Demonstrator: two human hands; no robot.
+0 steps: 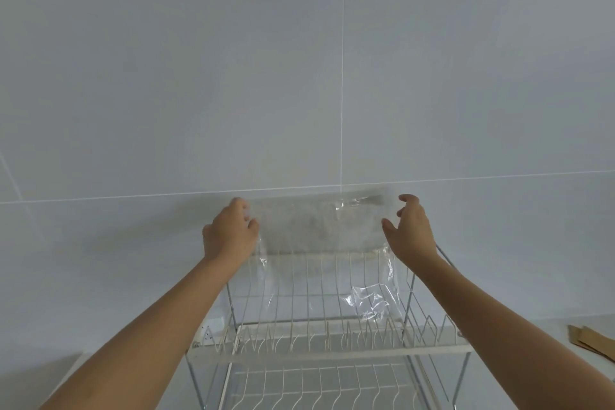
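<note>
A clear plastic bag (319, 230) with something pale grey inside hangs in the air above a white two-tier wire dish rack (329, 349). My left hand (229, 233) grips the bag's left edge with curled fingers. At the bag's right edge is my right hand (411, 226), fingers spread and bent; whether it touches the plastic is unclear. The bag's lower part droops over the rack's upper tier.
A grey tiled wall (299, 76) fills the background right behind the rack. A white wall socket (211, 331) sits low behind the rack's left side. Brown cardboard pieces (592, 339) lie on the counter at the right edge.
</note>
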